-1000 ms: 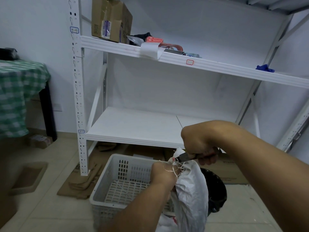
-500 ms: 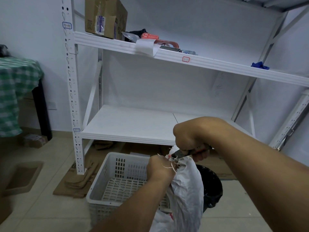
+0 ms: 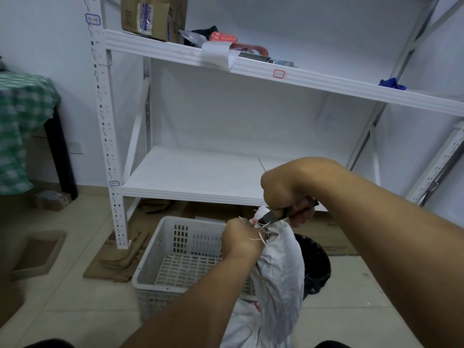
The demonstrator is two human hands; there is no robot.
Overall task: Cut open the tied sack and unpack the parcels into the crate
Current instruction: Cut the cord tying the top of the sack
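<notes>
A white woven sack (image 3: 278,270) stands upright in front of me, its neck bunched and tied with frayed white string. My left hand (image 3: 241,238) grips the neck just below the tie. My right hand (image 3: 286,187) is closed on a knife (image 3: 283,215) with a dark handle; its blade points left into the string at the sack's top. A pale grey slotted plastic crate (image 3: 180,249) sits on the floor to the left of the sack, with nothing visible inside. The parcels are hidden within the sack.
A white metal shelf rack (image 3: 190,174) stands behind the crate, with a cardboard box (image 3: 153,16) and small items on its upper shelf. A black bin (image 3: 313,264) is right of the sack. Flattened cardboard (image 3: 118,257) lies on the tiled floor; a green-checked table (image 3: 22,121) is at the left.
Both hands stay at the sack's neck, with the knife still at the string. The view has shifted slightly, so the shelf sits a little more to the left and higher.
</notes>
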